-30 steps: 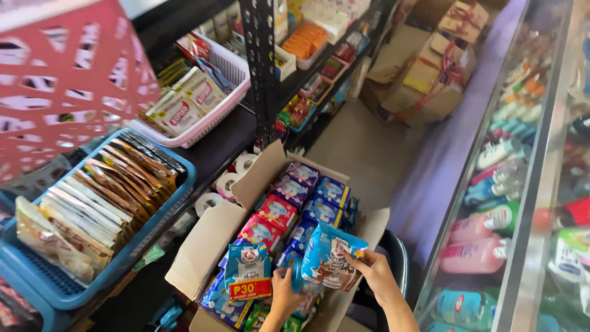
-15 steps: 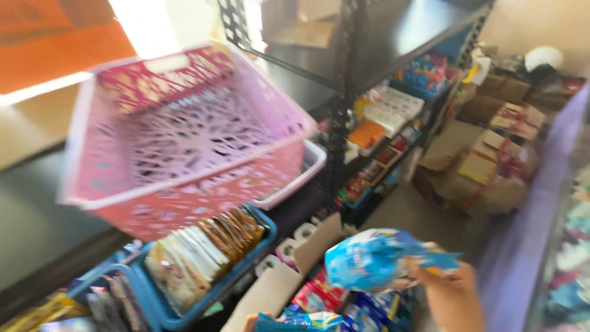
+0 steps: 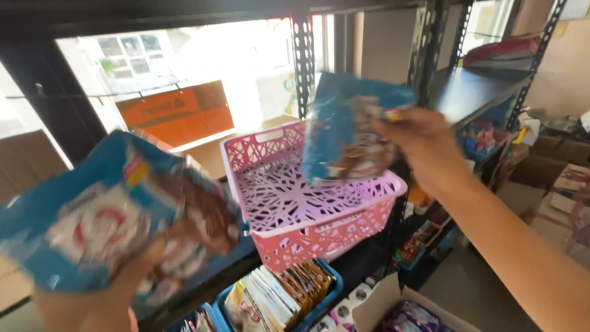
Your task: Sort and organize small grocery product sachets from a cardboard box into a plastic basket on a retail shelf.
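Holding soft, light blue packets by their edges, the right hand [image 3: 424, 144] grips one packet [image 3: 350, 132] above the pink basket [image 3: 307, 203]; the left hand [image 3: 98, 295] clasps another packet [image 3: 110, 215].

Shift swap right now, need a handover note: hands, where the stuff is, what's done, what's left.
Left hand: holds a blue snack packet, low and close to the camera, blurred.
Right hand: holds a second blue packet raised over the pink basket.
The basket sits on the dark shelf and its visible inside shows no packets.
Below: a blue basket of upright sachets, and a corner of the cardboard box.
Done: two packets are in hand, up at shelf level.
Left: neither packet is in the pink basket yet.
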